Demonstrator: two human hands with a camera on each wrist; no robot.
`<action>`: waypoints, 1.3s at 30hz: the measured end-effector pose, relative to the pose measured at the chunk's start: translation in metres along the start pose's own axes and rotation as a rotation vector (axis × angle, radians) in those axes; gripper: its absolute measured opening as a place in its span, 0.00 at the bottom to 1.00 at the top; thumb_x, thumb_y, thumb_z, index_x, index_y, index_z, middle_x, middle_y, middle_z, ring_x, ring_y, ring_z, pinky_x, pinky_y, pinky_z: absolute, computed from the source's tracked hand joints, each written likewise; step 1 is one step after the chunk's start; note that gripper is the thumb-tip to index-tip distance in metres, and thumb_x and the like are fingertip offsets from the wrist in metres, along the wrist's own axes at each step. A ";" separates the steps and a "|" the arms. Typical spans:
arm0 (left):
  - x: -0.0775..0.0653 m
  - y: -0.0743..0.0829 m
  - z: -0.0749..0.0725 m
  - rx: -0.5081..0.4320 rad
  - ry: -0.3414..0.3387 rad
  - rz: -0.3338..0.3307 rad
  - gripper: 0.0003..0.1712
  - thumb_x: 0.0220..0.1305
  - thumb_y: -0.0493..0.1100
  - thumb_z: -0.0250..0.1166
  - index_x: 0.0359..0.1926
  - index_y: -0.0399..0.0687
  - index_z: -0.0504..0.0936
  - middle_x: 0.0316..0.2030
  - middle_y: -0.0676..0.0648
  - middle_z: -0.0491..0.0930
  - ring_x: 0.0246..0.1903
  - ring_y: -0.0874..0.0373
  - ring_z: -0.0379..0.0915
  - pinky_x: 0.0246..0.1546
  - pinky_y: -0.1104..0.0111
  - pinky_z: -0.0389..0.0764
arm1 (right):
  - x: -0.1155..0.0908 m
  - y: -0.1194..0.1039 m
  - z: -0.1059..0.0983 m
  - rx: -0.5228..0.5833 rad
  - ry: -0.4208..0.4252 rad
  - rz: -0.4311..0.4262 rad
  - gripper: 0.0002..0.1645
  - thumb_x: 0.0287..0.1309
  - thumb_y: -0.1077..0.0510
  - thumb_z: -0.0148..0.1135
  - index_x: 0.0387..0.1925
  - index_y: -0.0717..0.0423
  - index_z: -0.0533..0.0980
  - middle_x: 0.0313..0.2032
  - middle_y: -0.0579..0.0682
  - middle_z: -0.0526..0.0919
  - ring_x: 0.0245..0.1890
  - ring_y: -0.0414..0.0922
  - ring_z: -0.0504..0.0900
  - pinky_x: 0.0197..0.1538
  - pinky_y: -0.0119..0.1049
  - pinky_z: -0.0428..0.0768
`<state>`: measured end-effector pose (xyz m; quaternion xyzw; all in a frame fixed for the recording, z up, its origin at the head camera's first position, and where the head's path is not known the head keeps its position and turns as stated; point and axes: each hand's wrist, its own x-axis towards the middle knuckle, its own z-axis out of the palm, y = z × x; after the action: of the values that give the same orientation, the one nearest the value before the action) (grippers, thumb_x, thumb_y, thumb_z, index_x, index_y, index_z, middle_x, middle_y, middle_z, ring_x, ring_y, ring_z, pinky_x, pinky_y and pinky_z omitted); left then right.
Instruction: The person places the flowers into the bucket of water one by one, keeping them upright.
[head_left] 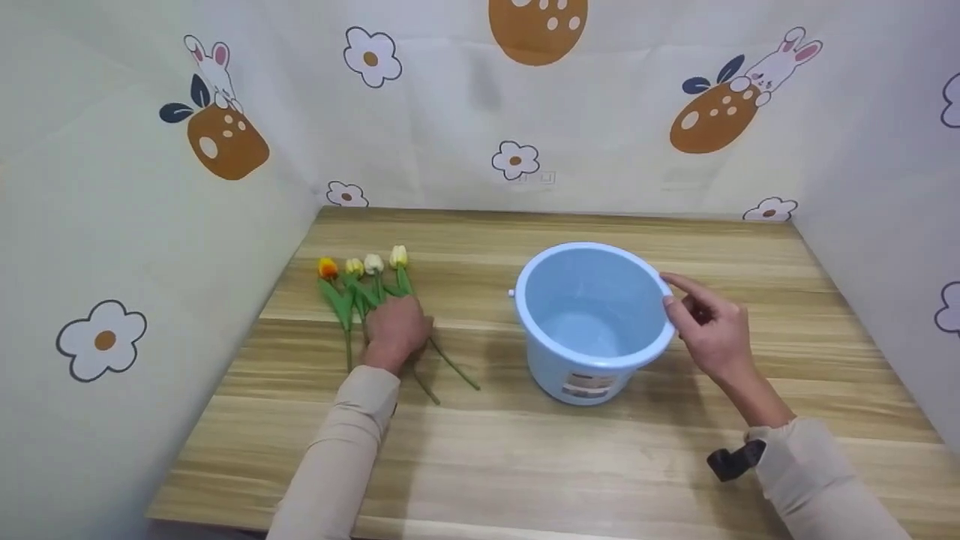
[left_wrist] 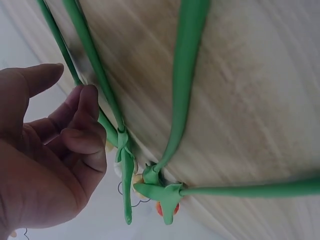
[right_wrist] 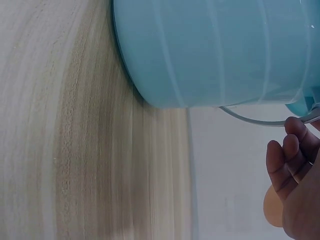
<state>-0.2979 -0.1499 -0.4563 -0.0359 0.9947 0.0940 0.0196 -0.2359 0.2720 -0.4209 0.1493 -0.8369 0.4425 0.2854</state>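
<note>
A rabbit-and-flower backdrop (head_left: 435, 135) rises behind the light-blue bucket (head_left: 551, 367) and on both sides of it. Beneath the bucket spreads a wood-grained bench (head_left: 487, 465). The bucket stands upright on it, mouth facing up. Left of the bucket and apart from it, four tulips (head_left: 340, 306) lie side by side with their heads toward the backdrop: orange farthest from the bucket, then yellow, white, and pale yellow nearest. At the bucket's right side, the right hand (head_left: 716, 330) has its grip on the rim, pinched between thumb and fingers. The left hand (head_left: 397, 328), left of the bucket, is down over the tulip stems, fingers bent and thumb standing apart; whether its grip holds a stem I cannot tell. A black device (head_left: 735, 460) sits by the right cuff, nearer than the bucket and right of it. A printed label (head_left: 589, 384) is low on the bucket's near wall.
</note>
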 end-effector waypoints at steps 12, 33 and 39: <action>0.001 0.004 0.003 -0.105 0.033 -0.099 0.15 0.61 0.46 0.59 0.19 0.46 0.77 0.23 0.44 0.78 0.22 0.53 0.71 0.17 0.58 0.75 | 0.002 -0.036 -0.003 0.076 -0.009 -0.010 0.17 0.58 0.66 0.59 0.50 0.63 0.79 0.16 0.55 0.76 0.14 0.37 0.69 0.16 0.24 0.66; -0.007 0.015 0.002 -0.156 0.053 -0.036 0.08 0.59 0.36 0.56 0.38 0.41 0.79 0.29 0.40 0.79 0.28 0.49 0.74 0.23 0.55 0.79 | 0.000 -0.041 -0.005 0.001 -0.025 0.053 0.18 0.61 0.63 0.58 0.52 0.60 0.79 0.19 0.55 0.76 0.17 0.41 0.70 0.18 0.24 0.68; -0.006 0.018 0.005 -0.152 0.065 -0.026 0.09 0.59 0.35 0.56 0.37 0.41 0.82 0.31 0.40 0.81 0.29 0.50 0.75 0.27 0.54 0.81 | -0.001 -0.039 -0.004 0.003 -0.027 0.052 0.17 0.60 0.63 0.58 0.52 0.60 0.79 0.18 0.54 0.77 0.16 0.38 0.70 0.17 0.24 0.68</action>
<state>-0.2930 -0.1309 -0.4572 -0.0532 0.9843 0.1677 -0.0140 -0.2141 0.2534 -0.3939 0.1339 -0.8437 0.4487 0.2624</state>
